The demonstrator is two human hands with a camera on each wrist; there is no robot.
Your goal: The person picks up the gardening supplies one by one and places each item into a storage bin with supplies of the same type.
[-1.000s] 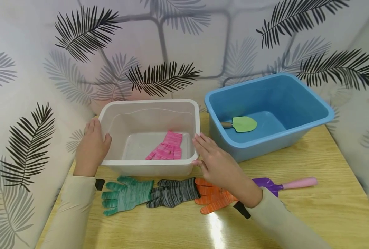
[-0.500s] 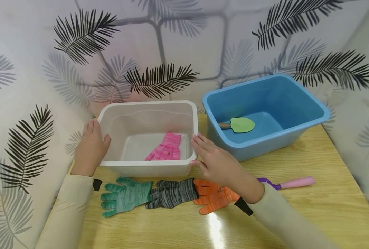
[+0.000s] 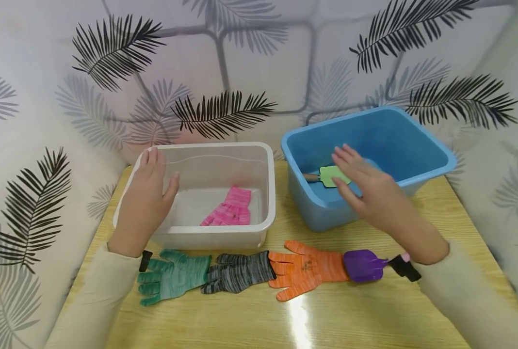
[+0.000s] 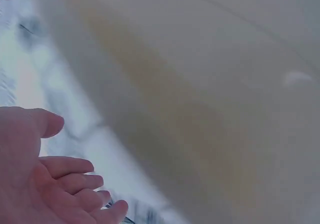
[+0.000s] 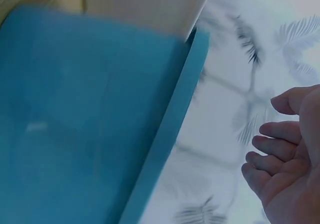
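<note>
My left hand is over the left side of the white tub, fingers straight and thumb spread, holding nothing. Inside that tub lies a pink glove. My right hand hovers over the near rim of the blue tub, its fingers extended and palm bare in the right wrist view. A green trowel with a wooden handle rests in the blue tub, partly covered by my right hand. In the left wrist view the white tub wall fills most of the picture, blurred.
In front of the tubs a green glove, a grey striped glove, an orange glove and a purple shovel lie in a row on the wooden table. A leaf-patterned curtain stands behind.
My right hand has left the white tub's right rim and moved right, over the blue tub. My left hand has lifted from the left rim and shifted slightly inward. The purple shovel shows more now.
</note>
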